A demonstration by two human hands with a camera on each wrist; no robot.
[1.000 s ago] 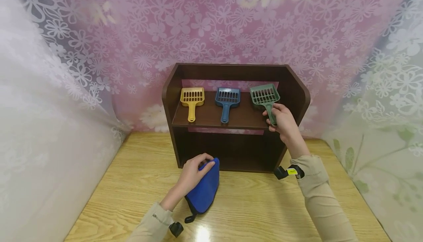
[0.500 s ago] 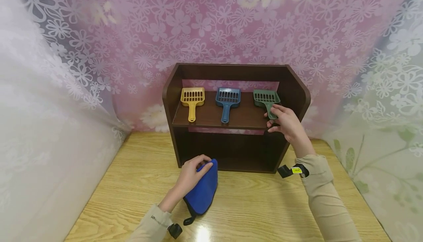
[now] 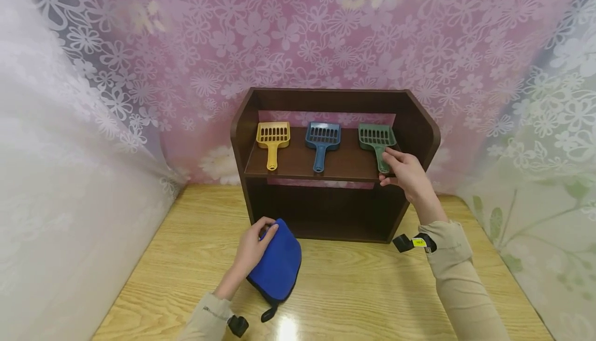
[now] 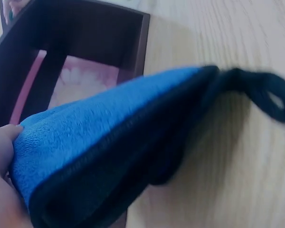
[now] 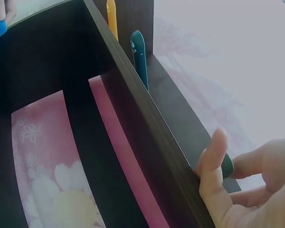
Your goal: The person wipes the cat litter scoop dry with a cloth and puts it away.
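My left hand (image 3: 253, 245) pinches the top edge of a folded blue cloth (image 3: 279, 263) over the table, in front of the shelf's lower left. In the left wrist view the cloth (image 4: 99, 118) shows a fluffy face, black trim and a black hanging loop (image 4: 270, 95). On the shelf's upper right, my right hand (image 3: 410, 173) holds the handle of a green slotted litter scoop (image 3: 376, 135) between finger and thumb. The right wrist view shows only the handle's end (image 5: 227, 166) between the fingers. A blue litter scoop (image 3: 323, 135) and a yellow one (image 3: 273, 135) lie to its left, handles forward.
The dark brown two-tier shelf (image 3: 326, 177) stands at the back of the wooden table (image 3: 354, 289). Its side panels rise beside the scoops. Pink floral fabric (image 3: 302, 30) hangs behind, with pale curtains (image 3: 84, 201) at the sides.
The green scoop, tilted and raised a second ago, now lies straight on the shelf, and my right hand has shifted on its handle. My left hand and the cloth have moved left.
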